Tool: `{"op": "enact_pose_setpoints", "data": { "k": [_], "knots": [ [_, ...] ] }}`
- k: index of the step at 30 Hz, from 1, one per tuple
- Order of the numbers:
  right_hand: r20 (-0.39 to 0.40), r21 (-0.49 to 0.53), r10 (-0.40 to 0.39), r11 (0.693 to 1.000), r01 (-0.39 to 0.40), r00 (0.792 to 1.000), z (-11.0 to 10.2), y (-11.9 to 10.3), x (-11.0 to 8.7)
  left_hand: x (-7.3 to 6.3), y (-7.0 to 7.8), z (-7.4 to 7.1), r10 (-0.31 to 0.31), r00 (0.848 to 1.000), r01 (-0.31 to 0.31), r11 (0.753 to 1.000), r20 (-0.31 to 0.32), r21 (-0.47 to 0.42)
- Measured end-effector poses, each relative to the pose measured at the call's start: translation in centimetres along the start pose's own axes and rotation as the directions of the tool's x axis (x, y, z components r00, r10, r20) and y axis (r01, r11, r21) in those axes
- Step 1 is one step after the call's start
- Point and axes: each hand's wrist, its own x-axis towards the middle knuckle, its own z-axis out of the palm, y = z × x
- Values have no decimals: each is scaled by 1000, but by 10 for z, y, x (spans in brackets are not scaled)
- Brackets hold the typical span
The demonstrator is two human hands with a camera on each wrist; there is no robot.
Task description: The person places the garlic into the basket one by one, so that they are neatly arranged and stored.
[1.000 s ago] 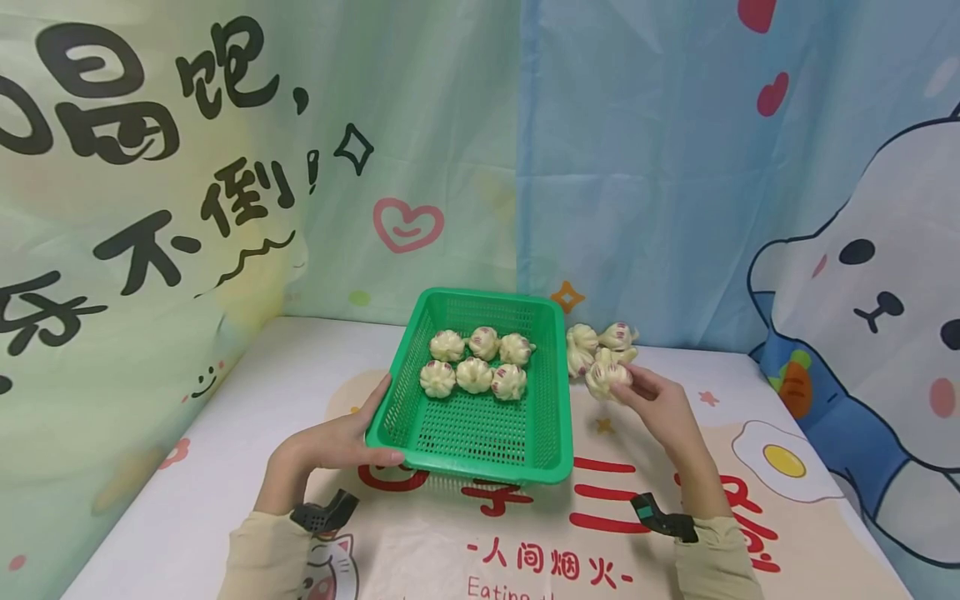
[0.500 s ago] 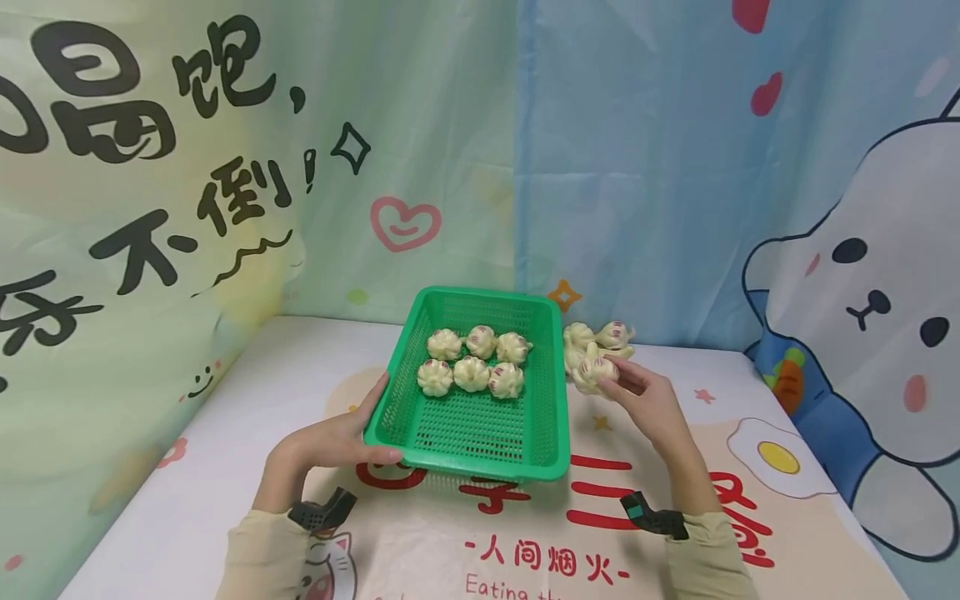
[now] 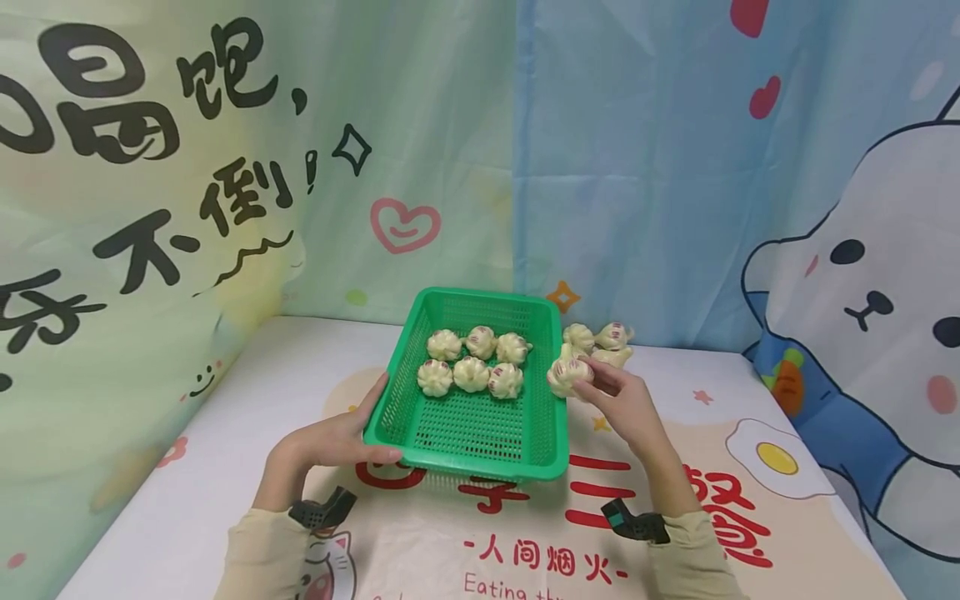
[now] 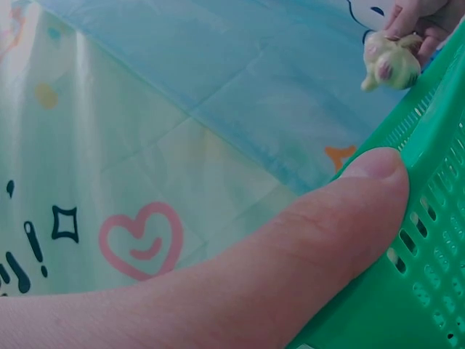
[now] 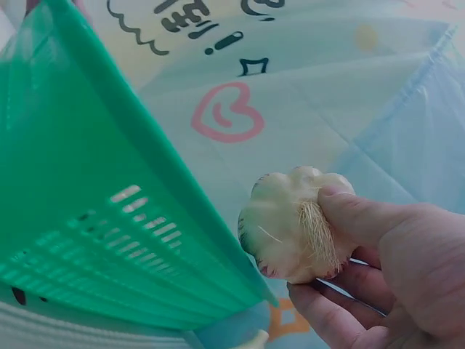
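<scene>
A garlic bulb [image 3: 567,377] is pinched between the thumb and fingers of my right hand [image 3: 622,407], at the right rim of a green plastic basket [image 3: 480,463]. The right wrist view shows the bulb's root tuft [image 5: 317,234], facing the thumb. My left hand [image 3: 333,440] holds the basket at its left side and front left corner. In the left wrist view one digit [image 4: 341,211] lies along the basket's edge; the other fingers are hidden. Inside the basket, several garlic bulbs [image 3: 471,374] form two rows in its back half.
Right of the basket, at the table's back, lie several more garlic bulbs [image 3: 613,337], partly behind the held one. A printed cloth [image 3: 547,533] covers the table. Printed curtains [image 3: 637,167] hang close behind and on the left.
My right hand has moved left with the garlic bulb, from beside the loose bulbs to the basket's right rim. The left hand and the basket have stayed almost in place.
</scene>
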Motion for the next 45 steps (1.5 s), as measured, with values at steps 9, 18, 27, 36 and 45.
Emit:
{"op": "enact_pose_setpoints", "data": {
  "k": [9,18,27,36,45],
  "knots": [
    [46,16,-68,998,67,997,14,-10,5,0,0,1,-6,1000,6,1000,-1,-3],
    [113,-30,-122,992,126,986,27,-20,13,0,1,0,11,1000,-12,1000,-5,-14],
    [176,-122,-142,979,165,974,42,-30,22,1,1,-1,22,1000,-22,1000,-2,-6],
    [279,-199,-160,955,220,947,55,-40,38,1,0,-2,18,1000,-18,1000,8,-4],
    [375,-242,-126,943,228,919,68,-51,58,1,0,-2,6,1000,-6,1000,1,-7]
  ]
}}
